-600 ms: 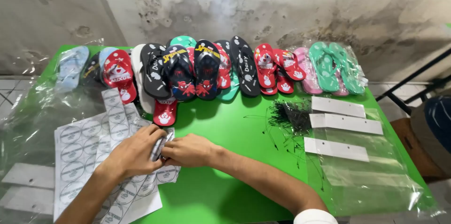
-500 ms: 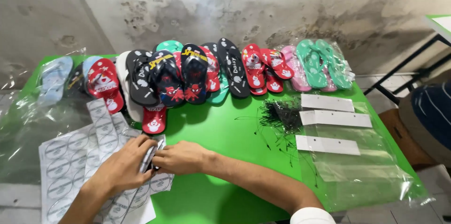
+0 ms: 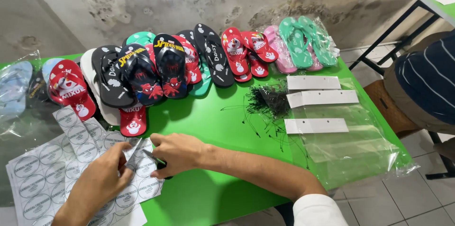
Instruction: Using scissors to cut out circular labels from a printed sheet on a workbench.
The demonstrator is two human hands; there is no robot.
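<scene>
A small thin dark thing (image 3: 152, 156) is pinched between the fingers of the right hand (image 3: 177, 152), and what it is cannot be told. A small sticker (image 3: 132, 154) is pinched between the thumb and fingers of the left hand (image 3: 102, 178), right beside the right hand. Both hands are held just over the sticker sheets (image 3: 52, 169), which are laid on the near left part of the green table (image 3: 213, 117). The sheets are covered with round white stickers. A row of small flip-flops (image 3: 170, 64) in black, red, pink and green is lined up along the far edge of the table, by the wall. A pile of thin black ties (image 3: 270, 100) is seen in the middle of the table. Clear plastic bags (image 3: 332, 131) with white tops are spread out on the right side. Another person in a striped shirt (image 3: 426, 79) is seated at the far right
</scene>
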